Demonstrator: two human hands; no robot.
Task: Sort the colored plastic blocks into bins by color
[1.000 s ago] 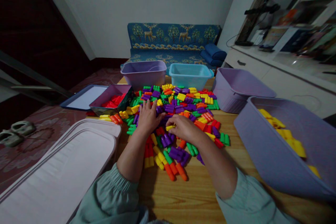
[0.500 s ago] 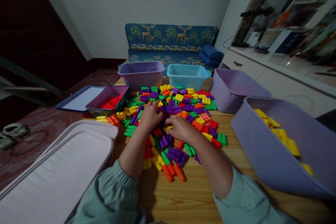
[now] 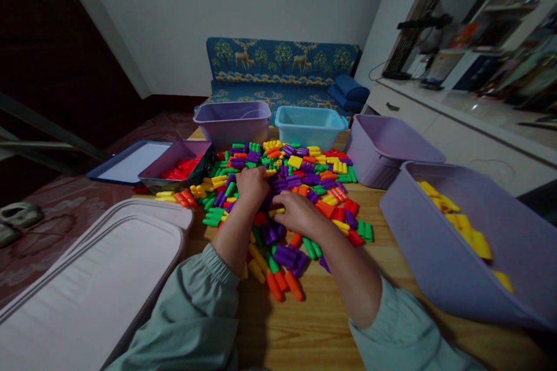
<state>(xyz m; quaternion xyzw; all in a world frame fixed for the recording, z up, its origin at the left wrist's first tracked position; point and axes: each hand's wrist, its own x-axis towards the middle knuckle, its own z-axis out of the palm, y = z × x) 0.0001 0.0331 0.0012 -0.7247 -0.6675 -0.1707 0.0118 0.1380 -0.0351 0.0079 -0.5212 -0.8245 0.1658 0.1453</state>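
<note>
A large pile of plastic toy building blocks (image 3: 286, 257) in purple, green, yellow, orange and red spreads over the wooden table (image 3: 300, 330). My right hand (image 3: 298, 213) is closed, with a yellow block (image 3: 277, 211) pinched at its fingertips, low over the middle of the pile. Just left and farther out, my left hand (image 3: 252, 186) reaches into the pile with curled fingers. Another yellow block (image 3: 270, 173) shows at its fingertips, seemingly gripped there; part of those fingers is hidden.
Right of the pile, a purple bin (image 3: 439, 255) holds yellow blocks. Other bins stand behind: purple (image 3: 232, 127), light blue (image 3: 308, 130) and purple (image 3: 374, 156). A box (image 3: 152, 177) with red blocks is at the left, above white lids (image 3: 108, 278). A patterned sofa (image 3: 278, 61) stands beyond.
My left hand has shifted slightly right and its fingers have curled in around a yellow block. My right hand keeps its yellow block, nearly in place.
</note>
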